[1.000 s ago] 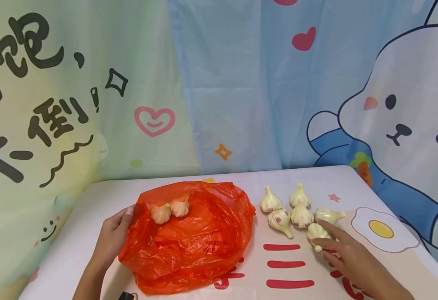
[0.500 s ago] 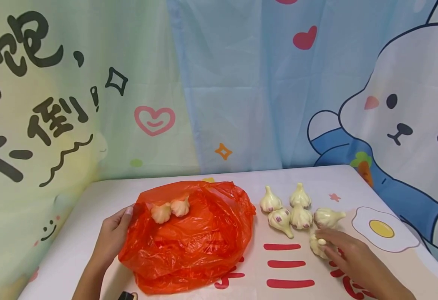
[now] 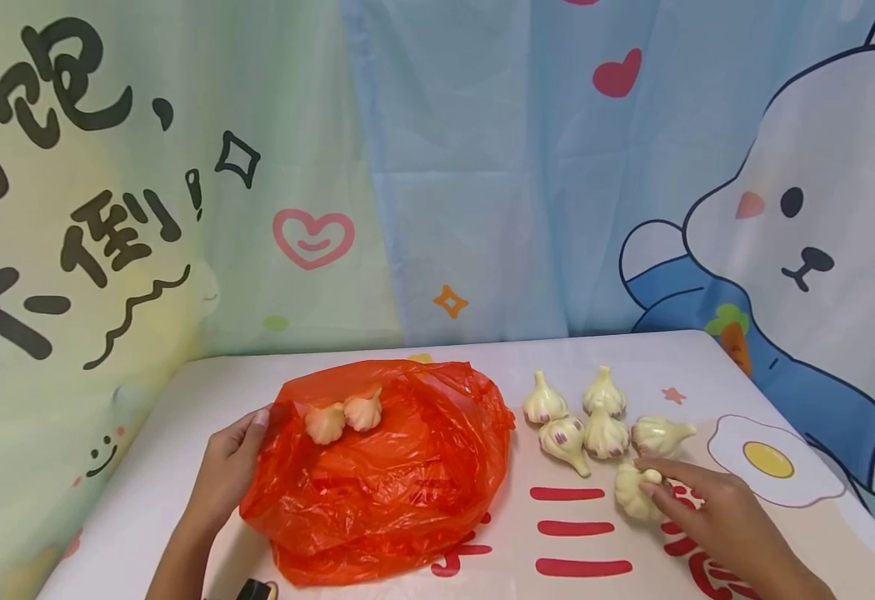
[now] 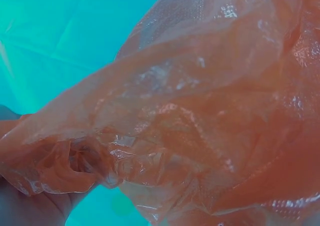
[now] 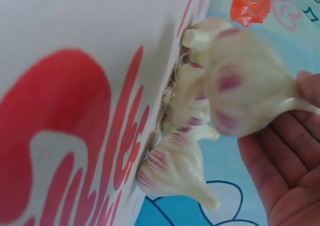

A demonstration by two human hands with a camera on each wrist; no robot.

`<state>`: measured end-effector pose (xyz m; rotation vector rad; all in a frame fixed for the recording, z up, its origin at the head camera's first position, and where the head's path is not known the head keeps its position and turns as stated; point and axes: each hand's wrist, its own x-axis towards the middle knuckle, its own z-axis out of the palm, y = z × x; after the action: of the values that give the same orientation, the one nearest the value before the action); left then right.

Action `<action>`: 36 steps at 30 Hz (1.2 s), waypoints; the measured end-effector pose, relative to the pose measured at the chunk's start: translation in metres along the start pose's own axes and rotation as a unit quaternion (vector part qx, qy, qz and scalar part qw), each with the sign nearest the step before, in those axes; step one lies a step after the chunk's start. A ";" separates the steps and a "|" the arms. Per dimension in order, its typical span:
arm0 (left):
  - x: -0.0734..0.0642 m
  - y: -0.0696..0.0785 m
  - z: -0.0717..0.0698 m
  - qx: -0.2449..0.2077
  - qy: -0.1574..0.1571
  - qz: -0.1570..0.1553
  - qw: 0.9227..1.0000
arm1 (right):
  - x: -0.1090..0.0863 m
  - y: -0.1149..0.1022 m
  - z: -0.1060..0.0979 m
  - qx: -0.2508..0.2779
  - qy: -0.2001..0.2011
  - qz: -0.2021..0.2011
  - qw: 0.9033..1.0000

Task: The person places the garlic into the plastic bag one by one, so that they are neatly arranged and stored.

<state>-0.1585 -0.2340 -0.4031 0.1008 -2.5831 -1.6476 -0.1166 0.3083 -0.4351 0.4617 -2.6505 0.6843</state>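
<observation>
A red plastic bag (image 3: 377,500) lies spread on the table at centre left, with two garlic bulbs (image 3: 363,410) at its upper left. My left hand (image 3: 229,462) grips the bag's left edge; the left wrist view shows the crumpled plastic (image 4: 75,161) in its grasp. On the right, my right hand (image 3: 730,508) pinches one garlic bulb (image 3: 635,493) by its stem between thumb and fingers. That bulb (image 5: 250,85) looks purple-streaked in the right wrist view and appears raised off the table. Several other garlic bulbs (image 3: 606,435) sit grouped just behind it.
A white table (image 3: 235,379) with printed patterns, including a fried egg (image 3: 767,460), bears everything. Behind it hangs a cartoon curtain (image 3: 452,183). A small black object (image 3: 254,590) shows at the bottom edge, left of centre.
My right hand has taken hold of the nearest garlic bulb by its stem and turned it, drawing it slightly away from the others. The left hand and bag stay in place.
</observation>
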 end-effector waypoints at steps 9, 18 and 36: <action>0.000 0.001 0.000 0.006 -0.003 0.001 1.000 | 0.003 -0.002 -0.002 0.052 0.048 -0.009 0.997; 0.000 0.000 -0.001 -0.001 -0.001 0.012 1.000 | 0.013 -0.007 -0.005 0.093 0.066 0.024 0.993; 0.001 0.000 0.001 0.002 -0.003 0.008 1.000 | 0.030 -0.025 0.010 0.185 0.010 0.149 0.971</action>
<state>-0.1595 -0.2329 -0.4038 0.0737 -2.5843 -1.6407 -0.1357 0.2761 -0.4210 0.1478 -2.6004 1.2788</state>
